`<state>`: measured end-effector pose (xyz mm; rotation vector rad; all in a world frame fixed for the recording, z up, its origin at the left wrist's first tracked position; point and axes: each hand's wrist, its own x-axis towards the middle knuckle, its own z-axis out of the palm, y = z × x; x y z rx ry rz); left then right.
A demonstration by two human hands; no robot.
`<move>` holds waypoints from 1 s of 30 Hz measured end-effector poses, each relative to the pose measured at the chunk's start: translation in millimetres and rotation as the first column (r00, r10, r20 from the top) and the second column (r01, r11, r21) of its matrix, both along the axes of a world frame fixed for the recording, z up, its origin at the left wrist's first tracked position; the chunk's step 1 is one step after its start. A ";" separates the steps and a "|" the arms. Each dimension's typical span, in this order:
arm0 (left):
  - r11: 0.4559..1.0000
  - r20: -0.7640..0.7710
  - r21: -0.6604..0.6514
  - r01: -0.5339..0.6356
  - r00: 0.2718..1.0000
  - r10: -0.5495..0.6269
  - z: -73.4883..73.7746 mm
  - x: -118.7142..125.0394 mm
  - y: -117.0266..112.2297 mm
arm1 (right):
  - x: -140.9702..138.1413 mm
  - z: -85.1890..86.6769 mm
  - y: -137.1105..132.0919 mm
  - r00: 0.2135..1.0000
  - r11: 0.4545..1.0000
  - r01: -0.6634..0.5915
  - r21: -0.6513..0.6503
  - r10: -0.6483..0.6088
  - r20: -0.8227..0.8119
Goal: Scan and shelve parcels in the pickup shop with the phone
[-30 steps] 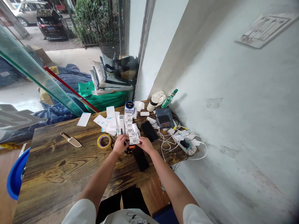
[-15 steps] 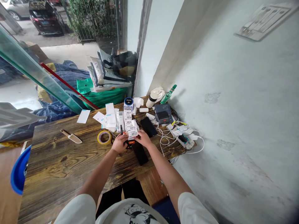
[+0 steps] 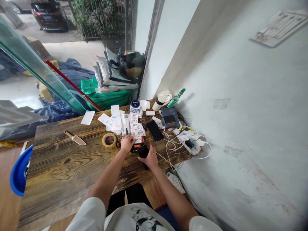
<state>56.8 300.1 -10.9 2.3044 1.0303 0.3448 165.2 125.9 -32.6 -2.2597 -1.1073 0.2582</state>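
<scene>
Since the earlier frame, our right hand [image 3: 150, 158] has left the strip of white numbered paper labels [image 3: 136, 125] and dropped nearer to us, where its fingers curl around the flat black smartphone [image 3: 143, 150], lying at the fingertips. Our left hand [image 3: 127, 143] rests with fingers together on the strip's near end; we cannot tell whether it pinches. A small orange-and-black device [image 3: 135, 147] lies between both hands on the dark wooden table [image 3: 62, 166], with the yellow tape roll [image 3: 109, 140] just left.
</scene>
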 end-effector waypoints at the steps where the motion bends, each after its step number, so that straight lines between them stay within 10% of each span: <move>1: 1.000 -0.001 -0.002 -0.004 1.000 0.004 -0.3 0.1 0.1 | -5.3 -3.1 -4.2 1.000 1.000 0.030 -0.004 -0.030 0.010; 30: 0.972 0.010 -0.228 -0.064 0.998 0.068 18.3 9.7 8.8 | -12.4 -29.4 -6.9 0.997 0.995 0.082 0.061 -0.082 -0.001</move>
